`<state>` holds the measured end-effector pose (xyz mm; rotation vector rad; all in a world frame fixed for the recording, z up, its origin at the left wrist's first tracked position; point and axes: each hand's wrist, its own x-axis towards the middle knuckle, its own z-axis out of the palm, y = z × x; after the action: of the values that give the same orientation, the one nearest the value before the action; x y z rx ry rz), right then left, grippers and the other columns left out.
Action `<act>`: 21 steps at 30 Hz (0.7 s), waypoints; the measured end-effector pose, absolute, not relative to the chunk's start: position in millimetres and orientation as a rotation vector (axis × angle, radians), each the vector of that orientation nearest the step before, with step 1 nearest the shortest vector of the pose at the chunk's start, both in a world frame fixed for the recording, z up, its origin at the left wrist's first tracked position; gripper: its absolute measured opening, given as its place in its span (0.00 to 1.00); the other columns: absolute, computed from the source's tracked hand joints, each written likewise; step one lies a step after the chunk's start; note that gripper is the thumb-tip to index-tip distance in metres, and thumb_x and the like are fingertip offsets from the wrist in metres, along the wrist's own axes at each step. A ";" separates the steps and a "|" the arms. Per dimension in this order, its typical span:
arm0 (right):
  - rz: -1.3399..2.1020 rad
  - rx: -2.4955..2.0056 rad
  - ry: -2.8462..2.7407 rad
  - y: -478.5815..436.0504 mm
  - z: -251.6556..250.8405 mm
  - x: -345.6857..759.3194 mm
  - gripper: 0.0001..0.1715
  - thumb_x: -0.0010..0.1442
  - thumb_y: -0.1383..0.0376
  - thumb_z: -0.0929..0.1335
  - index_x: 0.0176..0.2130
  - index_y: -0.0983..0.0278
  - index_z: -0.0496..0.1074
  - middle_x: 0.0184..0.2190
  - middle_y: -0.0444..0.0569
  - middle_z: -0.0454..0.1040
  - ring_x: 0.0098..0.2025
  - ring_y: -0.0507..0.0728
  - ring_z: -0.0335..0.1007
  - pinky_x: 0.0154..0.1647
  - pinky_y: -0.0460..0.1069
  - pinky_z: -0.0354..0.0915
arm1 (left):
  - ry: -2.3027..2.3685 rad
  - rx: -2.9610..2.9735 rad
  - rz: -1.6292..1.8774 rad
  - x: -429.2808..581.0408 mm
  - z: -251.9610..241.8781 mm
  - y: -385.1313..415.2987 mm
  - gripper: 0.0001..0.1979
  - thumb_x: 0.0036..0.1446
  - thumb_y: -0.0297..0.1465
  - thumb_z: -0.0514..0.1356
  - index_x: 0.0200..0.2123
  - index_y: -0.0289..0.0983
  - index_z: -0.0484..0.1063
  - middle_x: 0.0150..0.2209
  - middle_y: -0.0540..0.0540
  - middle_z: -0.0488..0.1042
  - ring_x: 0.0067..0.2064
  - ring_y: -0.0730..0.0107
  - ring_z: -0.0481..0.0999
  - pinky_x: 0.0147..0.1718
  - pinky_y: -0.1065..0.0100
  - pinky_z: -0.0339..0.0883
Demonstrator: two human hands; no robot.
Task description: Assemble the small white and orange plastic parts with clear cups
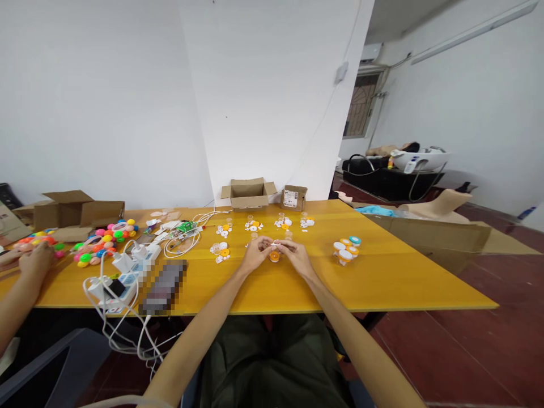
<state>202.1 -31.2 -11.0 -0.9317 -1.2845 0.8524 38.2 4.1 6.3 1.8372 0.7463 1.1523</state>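
Observation:
At the middle of the table, my left hand [254, 255] and my right hand [298, 256] meet, their fingertips pinched on a small white plastic part [276, 244]. Just below the fingertips is an orange round piece [274, 257]; whether it touches the part is unclear. Behind my hands lie small groups of loose white and orange discs [254, 225] with clear cups, and another group of parts [221, 250] is to the left. Off to the right stands a cluster of several small clear containers [345, 258] with orange, white and teal lids.
An open cardboard box [247, 194] and a smaller box [293, 197] stand at the back. To the left are a power strip [131, 277] with white cables, a blurred phone [165, 286] and colourful balls [102, 243]. Another person's hand [37, 262] is at far left.

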 end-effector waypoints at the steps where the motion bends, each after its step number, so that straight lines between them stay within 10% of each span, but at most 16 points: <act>1: 0.846 -0.936 -1.286 -31.3 -11.0 202.1 0.21 0.46 0.46 0.75 0.33 0.58 0.82 0.38 0.50 0.83 0.41 0.64 0.79 0.46 0.60 0.75 | 0.736 1.812 1.139 38.0 7.1 4.0 0.15 0.52 0.41 0.68 0.37 0.37 0.77 0.33 0.47 0.79 0.33 0.69 0.77 0.33 0.69 0.71; 21: 0.742 -1.043 -1.423 -32.5 -10.5 202.1 0.29 0.53 0.39 0.68 0.29 0.62 0.78 0.26 0.48 0.78 0.29 0.58 0.73 0.32 0.53 0.72 | 0.727 1.776 1.129 38.3 7.7 5.9 0.14 0.48 0.38 0.71 0.35 0.38 0.76 0.32 0.50 0.77 0.32 0.71 0.75 0.35 0.69 0.69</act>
<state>202.1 -32.5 -10.5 -1.0427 -1.4232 0.7419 38.3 5.9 7.7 1.7762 0.7272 1.1288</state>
